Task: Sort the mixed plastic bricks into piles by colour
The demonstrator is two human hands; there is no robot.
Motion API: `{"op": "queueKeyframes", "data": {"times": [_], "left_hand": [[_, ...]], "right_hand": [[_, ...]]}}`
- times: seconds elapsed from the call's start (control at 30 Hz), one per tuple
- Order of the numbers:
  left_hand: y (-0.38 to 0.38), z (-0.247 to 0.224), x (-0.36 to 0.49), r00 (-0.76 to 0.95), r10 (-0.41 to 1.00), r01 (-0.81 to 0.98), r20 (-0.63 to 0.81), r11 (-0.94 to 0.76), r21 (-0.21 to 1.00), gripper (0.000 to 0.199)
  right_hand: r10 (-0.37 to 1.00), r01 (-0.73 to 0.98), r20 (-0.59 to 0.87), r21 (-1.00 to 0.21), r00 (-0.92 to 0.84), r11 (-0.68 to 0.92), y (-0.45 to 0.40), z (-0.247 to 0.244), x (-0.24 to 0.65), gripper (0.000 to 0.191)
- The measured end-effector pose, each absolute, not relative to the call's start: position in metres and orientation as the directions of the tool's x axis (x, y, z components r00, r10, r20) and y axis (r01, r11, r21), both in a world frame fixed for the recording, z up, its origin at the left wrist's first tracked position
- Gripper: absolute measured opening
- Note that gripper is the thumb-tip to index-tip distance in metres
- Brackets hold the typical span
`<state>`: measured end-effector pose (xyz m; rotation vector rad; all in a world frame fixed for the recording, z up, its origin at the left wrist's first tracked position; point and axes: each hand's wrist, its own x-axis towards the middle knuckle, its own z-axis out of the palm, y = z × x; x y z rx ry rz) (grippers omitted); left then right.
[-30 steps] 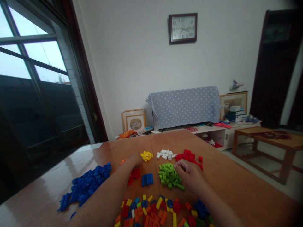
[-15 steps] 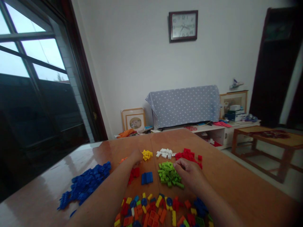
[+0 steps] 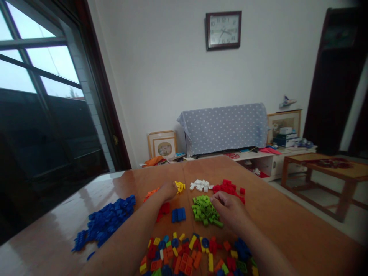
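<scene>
Curling beside bare table (image 3: 283, 214), the right hand (image 3: 227, 206) hides any hold; the left hand (image 3: 167, 191), by yellow bricks (image 3: 180, 187), does too.

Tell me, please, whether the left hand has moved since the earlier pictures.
Yes: the left hand has shifted right, closer to the white bricks, now hiding more of the yellow bricks.

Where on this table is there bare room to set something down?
Bare table lies right of the right hand and left of the large blue pile. It's crowded nearest you, with mixed bricks, and beside that hand, by the green pile.
</scene>
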<state>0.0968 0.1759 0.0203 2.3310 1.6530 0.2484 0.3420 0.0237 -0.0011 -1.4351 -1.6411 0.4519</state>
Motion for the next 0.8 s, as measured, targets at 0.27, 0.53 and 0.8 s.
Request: {"op": "queueKeyframes", "data": {"times": [0.27,0.53,0.8], "left_hand": [[0.138,0.036,0.089,0.323,0.946,0.897,-0.016,-0.301,0.322,0.018],[0.072,0.048,0.042,0.403,0.913,0.825,-0.068,-0.331,0.458,0.022],[0.014,0.052,-0.010,0.364,0.930,0.840,-0.047,-0.307,0.447,0.021]], "right_hand": [[0.931,0.636,0.364,-0.724,0.027,0.265,0.027,-0.008,0.342,0.032],[0.941,0.675,0.338,-0.690,-0.021,0.262,0.026,-0.012,0.343,0.037],[0.926,0.648,0.376,-0.697,-0.037,0.308,0.017,-0.001,0.333,0.040]]}}
